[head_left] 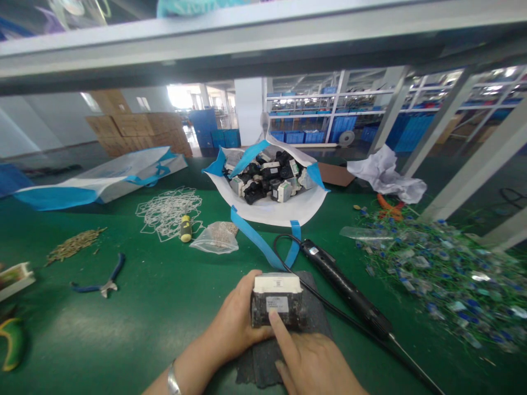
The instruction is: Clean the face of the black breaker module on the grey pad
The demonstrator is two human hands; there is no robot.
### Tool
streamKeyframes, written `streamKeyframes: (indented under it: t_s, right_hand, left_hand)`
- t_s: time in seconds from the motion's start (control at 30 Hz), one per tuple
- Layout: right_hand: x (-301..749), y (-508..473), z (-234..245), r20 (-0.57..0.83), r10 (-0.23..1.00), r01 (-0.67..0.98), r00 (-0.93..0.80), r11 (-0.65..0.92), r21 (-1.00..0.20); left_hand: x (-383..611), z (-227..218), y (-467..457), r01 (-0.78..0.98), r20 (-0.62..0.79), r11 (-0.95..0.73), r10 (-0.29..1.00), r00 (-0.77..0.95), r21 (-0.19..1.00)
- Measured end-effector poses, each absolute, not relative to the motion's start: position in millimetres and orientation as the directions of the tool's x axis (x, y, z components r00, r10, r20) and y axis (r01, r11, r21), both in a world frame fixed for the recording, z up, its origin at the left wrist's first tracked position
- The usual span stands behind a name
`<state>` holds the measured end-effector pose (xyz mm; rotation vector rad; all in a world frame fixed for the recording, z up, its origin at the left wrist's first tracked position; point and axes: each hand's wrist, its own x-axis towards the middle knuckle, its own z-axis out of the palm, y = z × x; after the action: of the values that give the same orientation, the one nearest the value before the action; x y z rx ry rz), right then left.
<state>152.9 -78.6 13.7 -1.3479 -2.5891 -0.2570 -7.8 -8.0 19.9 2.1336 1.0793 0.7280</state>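
Note:
A small black and white electrical module (276, 300) stands on a dark grey mat (263, 362) near the table's front edge. My left hand (234, 323) grips its left side. My right hand (310, 362) rests just in front of it, index finger stretched onto the white label on its face. A black electric screwdriver (346, 288) with a cable lies on the table just right of the module, untouched.
A white and blue bag (272, 206) full of similar modules sits behind. Left lie blue-handled pliers (102, 282), a wire tangle (168, 211), a clear pouch (216, 238) and a second bag (102, 181). A heap of blue-tagged scraps (444, 274) covers the right side.

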Motion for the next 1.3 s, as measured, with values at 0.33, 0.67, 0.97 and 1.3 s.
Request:
streamKeyframes:
  t_s: [0.33,0.67,0.97,1.3]
  right_hand:
    - [153.0,-79.4,16.1,0.27,0.781,0.818,-0.563,0.573,0.046]
    - [152.5,-78.9,17.9,0.261,0.789,0.825,-0.555,0.563,0.051]
    - [152.8,-79.3,15.7,0.296,0.776,0.822,-0.557,0.565,0.067]
    - [152.4,-79.9,15.5,0.274,0.782,0.82,-0.56,0.57,0.052]
  left_hand:
    - [-7.7,18.4,-7.4,0.481,0.184,-0.457,0.839,0.511,0.748]
    - [-8.8,20.8,-7.9,0.472,0.183,-0.445,0.845,0.502,0.761]
    - [-7.2,22.5,-7.8,0.465,0.18,-0.451,0.837,0.517,0.762]
    - [-7.7,22.3,-7.9,0.477,0.182,-0.46,0.835,0.52,0.748]
